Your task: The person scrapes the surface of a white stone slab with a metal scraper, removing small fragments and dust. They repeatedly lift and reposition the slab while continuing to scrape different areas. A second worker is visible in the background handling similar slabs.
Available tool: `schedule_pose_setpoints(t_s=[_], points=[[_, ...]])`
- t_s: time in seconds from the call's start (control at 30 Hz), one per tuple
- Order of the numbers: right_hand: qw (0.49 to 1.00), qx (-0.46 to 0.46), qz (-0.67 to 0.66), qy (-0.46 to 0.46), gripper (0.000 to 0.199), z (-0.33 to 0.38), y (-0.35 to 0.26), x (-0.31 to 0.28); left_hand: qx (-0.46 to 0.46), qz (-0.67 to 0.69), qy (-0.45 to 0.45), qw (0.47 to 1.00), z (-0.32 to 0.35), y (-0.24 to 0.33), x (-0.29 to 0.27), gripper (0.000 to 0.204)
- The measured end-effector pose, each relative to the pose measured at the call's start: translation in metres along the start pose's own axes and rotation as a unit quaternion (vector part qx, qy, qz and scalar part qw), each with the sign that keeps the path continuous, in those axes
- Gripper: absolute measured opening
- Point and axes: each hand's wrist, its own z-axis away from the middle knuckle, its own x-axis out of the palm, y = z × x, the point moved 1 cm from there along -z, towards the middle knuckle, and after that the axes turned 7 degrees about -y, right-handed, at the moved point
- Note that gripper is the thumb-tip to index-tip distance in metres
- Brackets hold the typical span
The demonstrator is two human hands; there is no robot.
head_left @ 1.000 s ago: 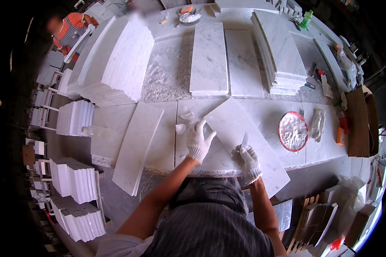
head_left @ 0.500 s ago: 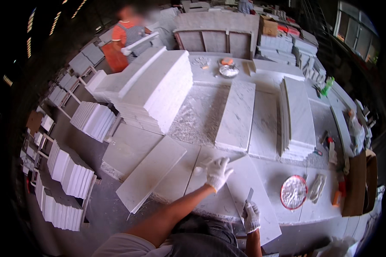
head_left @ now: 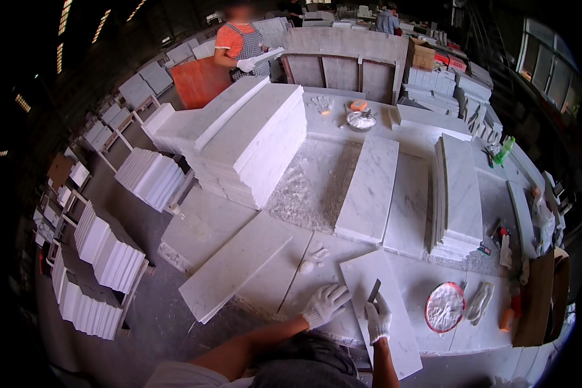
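Right at the near edge, both gloved hands are down on a white marble slab (head_left: 385,310) that lies flat on the tabletop (head_left: 284,271), angled away from the person. The left hand (head_left: 325,302) is spread open, fingers splayed, pressing flat on the slab's left edge with its grip released. The right hand (head_left: 377,318) has its grip clenched around a narrow dark blade tool (head_left: 373,291), tip pointing up the slab's face.

Just right of that, a round red-rimmed dish of white paste (head_left: 445,307) sits on the tabletop, with a crumpled glove (head_left: 480,302) beside it. To the left, a long marble strip (head_left: 236,265) lies on the diagonal, and small white lumps (head_left: 312,257) rest just ahead of the left hand.

Further out, another long slab (head_left: 370,189) lies lengthwise, with a stack of slabs (head_left: 458,194) to its right and a tall stack of thick slabs (head_left: 252,139) to its left. A green bottle (head_left: 503,150) stands near the right edge.

At the far end, a person in an orange top (head_left: 241,45) holds a pale slab. Racks of white tiles (head_left: 107,252) line the floor at left.
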Motion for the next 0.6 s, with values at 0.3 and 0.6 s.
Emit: schedule_pose_setpoints(t_s=[0.3,0.6], points=[[0.933,-0.104,0.326,0.115,0.050,-0.048,0.039,-0.001,0.022,0.040,0.061,0.997,-0.007,-0.007,0.010,0.042],[0.877,-0.150,0.419,0.179,0.041,-0.040,0.022,0.010,-0.029,0.099,0.136,0.985,-0.055,-0.008,-0.006,0.024]])
